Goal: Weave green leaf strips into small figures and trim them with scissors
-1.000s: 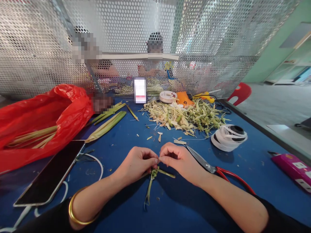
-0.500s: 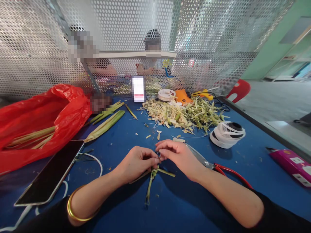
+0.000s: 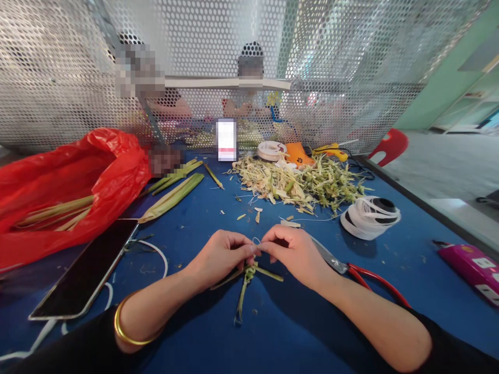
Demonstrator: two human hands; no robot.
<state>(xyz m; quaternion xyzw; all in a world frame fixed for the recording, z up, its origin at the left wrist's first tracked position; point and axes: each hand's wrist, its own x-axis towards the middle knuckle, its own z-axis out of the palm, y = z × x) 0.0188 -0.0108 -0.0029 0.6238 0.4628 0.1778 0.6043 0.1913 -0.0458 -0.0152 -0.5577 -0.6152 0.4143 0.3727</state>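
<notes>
My left hand (image 3: 223, 258) is closed in a pinch just above a small knotted leaf figure (image 3: 250, 274), with its fingertips at the figure's top end. Leaf strips stick out to both sides of the knot, and a thin stem points toward me. Between my fingertips a small loop of pale thread (image 3: 256, 240) stands up. My right hand (image 3: 295, 254) pinches the thread from the other side, its thumb and forefinger almost touching my left fingertips. The fingertips hide where the thread meets the figure.
Red-handled scissors (image 3: 346, 268) lie beside my right forearm, with a white ribbon roll (image 3: 369, 218) beyond. Leaf scraps (image 3: 296, 182) are heaped at the back. At left are a red plastic bag (image 3: 117, 161), a tablet-like device (image 3: 86, 275) and long leaves (image 3: 173, 197). A perforated metal screen (image 3: 202, 41) stands behind.
My right fingertips have shifted slightly, and the thread loop now shows more clearly above the pinch. The whole view has moved a little; the leaf figure stays under my hands.
</notes>
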